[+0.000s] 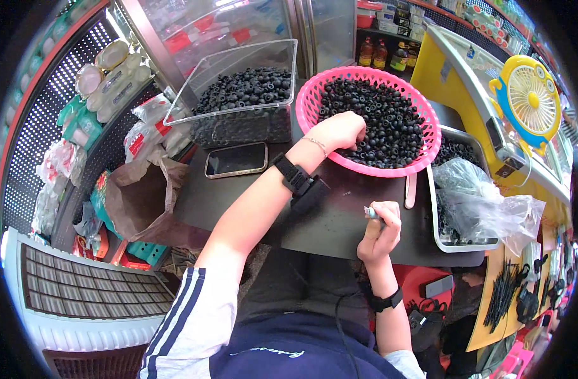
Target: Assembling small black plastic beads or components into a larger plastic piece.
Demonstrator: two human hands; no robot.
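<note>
My left hand [347, 131] reaches over the near left rim of a pink plastic basket [306, 120]. Its fingers are bent and pressed together among many small black ring-shaped pieces [390, 136]; whether a piece is between the fingertips is hidden. To the right, above the dark table [327, 221], my right hand [382, 232] is closed. Between its thumb and fingers sticks out a small pale blue and silvery object [370, 213], too small to name its kind. This hand is apart from the basket, below its front rim.
A clear bin [238, 123] of similar pieces stands at left, with a phone [236, 160] before it. Right of the basket are a metal tray [437, 215], plastic bags [485, 202] and a yellow fan [529, 101]. A brown paper bag [143, 196] stands left.
</note>
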